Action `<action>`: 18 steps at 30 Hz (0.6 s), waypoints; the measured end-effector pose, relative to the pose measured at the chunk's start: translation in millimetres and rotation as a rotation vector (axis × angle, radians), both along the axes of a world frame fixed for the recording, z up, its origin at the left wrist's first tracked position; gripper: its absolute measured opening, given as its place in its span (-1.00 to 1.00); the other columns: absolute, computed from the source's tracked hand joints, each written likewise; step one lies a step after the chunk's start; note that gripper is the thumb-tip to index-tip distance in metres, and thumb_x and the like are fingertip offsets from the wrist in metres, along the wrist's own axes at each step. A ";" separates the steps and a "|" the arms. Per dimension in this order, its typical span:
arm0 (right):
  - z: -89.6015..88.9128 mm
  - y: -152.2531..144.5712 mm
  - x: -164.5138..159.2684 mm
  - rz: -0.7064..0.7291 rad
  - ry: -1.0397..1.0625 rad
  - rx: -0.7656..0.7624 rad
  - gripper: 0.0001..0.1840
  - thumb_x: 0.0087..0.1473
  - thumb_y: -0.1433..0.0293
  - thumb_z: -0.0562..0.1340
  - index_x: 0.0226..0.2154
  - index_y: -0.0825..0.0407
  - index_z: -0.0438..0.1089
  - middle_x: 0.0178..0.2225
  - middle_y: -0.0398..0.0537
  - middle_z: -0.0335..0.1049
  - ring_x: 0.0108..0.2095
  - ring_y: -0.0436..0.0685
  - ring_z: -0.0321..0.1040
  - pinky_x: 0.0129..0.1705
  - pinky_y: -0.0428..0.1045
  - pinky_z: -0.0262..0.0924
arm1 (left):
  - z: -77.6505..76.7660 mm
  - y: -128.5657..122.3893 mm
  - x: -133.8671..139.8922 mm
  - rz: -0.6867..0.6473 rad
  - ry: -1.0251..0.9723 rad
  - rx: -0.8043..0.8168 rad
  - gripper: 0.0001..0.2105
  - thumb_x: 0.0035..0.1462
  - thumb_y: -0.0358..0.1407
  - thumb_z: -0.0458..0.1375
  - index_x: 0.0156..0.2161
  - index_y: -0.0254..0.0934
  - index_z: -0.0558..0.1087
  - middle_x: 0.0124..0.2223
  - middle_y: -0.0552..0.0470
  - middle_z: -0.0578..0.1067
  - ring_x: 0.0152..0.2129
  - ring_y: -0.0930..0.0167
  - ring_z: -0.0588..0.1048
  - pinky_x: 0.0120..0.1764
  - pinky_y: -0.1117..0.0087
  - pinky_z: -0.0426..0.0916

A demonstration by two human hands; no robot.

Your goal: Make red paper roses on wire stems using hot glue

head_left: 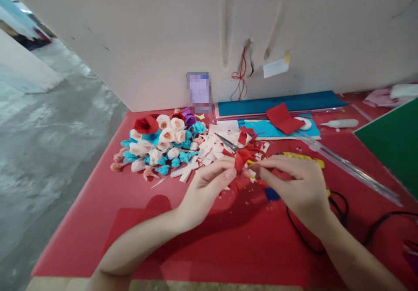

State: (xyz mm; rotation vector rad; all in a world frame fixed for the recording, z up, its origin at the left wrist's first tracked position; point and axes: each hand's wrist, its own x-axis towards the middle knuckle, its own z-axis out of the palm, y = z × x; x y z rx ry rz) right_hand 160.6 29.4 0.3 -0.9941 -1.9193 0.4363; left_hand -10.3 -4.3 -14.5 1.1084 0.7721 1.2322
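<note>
My left hand (209, 186) pinches a red crepe-paper flower (242, 159) between thumb and fingers, above the table. Close by on the right, my right hand (295, 186) has its thumb and fingertips closed together at the flower's lower side; whatever they grip is too small to make out. Behind the flower, a pair of scissors (227, 142) lies on white and red paper scraps (210, 147), its blades pointing up and left. A bunch of finished paper flowers (163, 141) in white, blue, red, pink and purple lies to the left.
A yellow tool (302, 156) with a black cord (346, 206) lies behind my right hand. Further back are a blue paper roll (277, 104), red paper (283, 119), clear sticks (355, 169) and a white bottle (341, 123). A phone (199, 91) leans on the wall.
</note>
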 end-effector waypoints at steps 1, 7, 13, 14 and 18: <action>-4.1 1.2 -0.9 -0.029 -0.056 0.042 -0.79 0.02 0.51 0.26 -0.60 0.09 0.42 -0.64 -0.17 0.39 -0.65 -0.06 0.29 -0.60 -0.16 0.13 | -0.6 0.9 0.3 0.005 0.018 0.019 -0.80 0.22 -0.27 0.07 -0.26 -0.19 0.56 -0.13 0.04 0.53 -0.13 0.41 0.47 -0.04 0.47 0.33; -21.1 5.0 -1.3 0.017 -0.165 0.085 -0.78 0.13 0.51 0.13 -0.38 0.08 0.50 -0.41 -0.15 0.51 -0.45 -0.02 0.43 -0.44 -0.18 0.23 | -8.9 6.6 1.2 0.089 0.007 -0.043 -0.85 0.18 -0.21 0.13 -0.20 -0.03 0.55 -0.10 0.15 0.48 -0.10 0.50 0.40 0.01 0.56 0.26; -24.1 6.1 -1.9 -0.039 -0.219 0.107 -0.47 0.14 0.32 0.17 -0.81 0.08 0.22 -0.79 -0.19 0.17 -0.76 -0.09 0.06 -0.70 -0.10 -0.13 | -12.9 8.7 0.9 0.082 0.000 -0.049 -0.84 0.14 -0.18 0.15 -0.20 -0.02 0.55 -0.02 0.11 0.45 0.03 0.40 0.36 0.10 0.38 0.25; -24.3 6.1 -2.5 -0.043 -0.223 0.099 -0.56 0.14 0.37 0.16 -0.73 0.08 0.31 -0.74 -0.18 0.25 -0.73 -0.08 0.11 -0.68 -0.11 -0.07 | -12.9 8.9 0.7 0.072 0.011 -0.022 -0.84 0.16 -0.19 0.14 -0.18 -0.01 0.54 0.01 0.11 0.43 0.04 0.39 0.35 0.12 0.34 0.24; -21.0 2.3 -4.3 0.060 -0.192 -0.043 -0.54 -0.02 0.63 0.08 -0.05 0.08 0.36 -0.19 -0.04 0.44 -0.49 -0.06 0.31 -0.46 -0.16 0.23 | -13.2 10.1 -1.1 0.052 0.105 0.116 -0.81 0.21 -0.21 0.08 -0.15 0.00 0.53 0.08 0.08 0.40 0.10 0.35 0.30 0.18 0.22 0.18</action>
